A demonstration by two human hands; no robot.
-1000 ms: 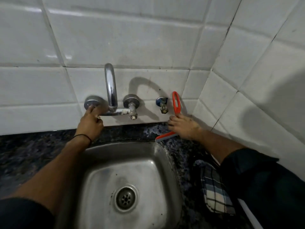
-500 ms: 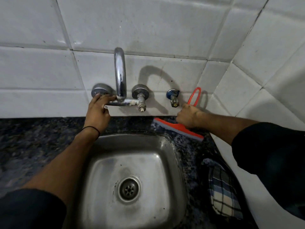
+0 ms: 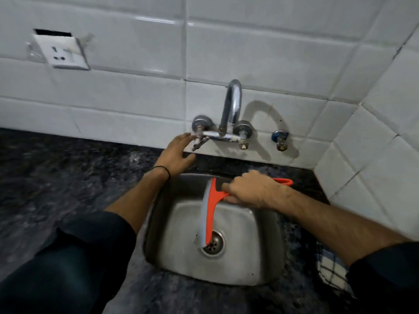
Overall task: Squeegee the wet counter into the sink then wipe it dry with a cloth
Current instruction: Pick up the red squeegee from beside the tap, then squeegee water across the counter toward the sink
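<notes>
Right hand point(image 3: 254, 191) clasped the orange plastic squeegee point(image 3: 209, 214) over the stainless steel sink point(image 3: 260, 275). Left hand point(image 3: 178, 155) was empty, fingers point(image 3: 181, 139) spread. Advised: blade flat on the dark speckled desk point(image 3: 68, 177), pulled sinkward.

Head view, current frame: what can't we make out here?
Squeegee handle: head view, mostly covered by the right hand.
Cloth: head view, mostly behind the right sleeve.
Counter: head view, dark and motion-blurred, wetness unreadable.
Left hand: head view, blur hides whether it touches the tap lever.
Drain: head view, partly behind the squeegee blade.
</notes>
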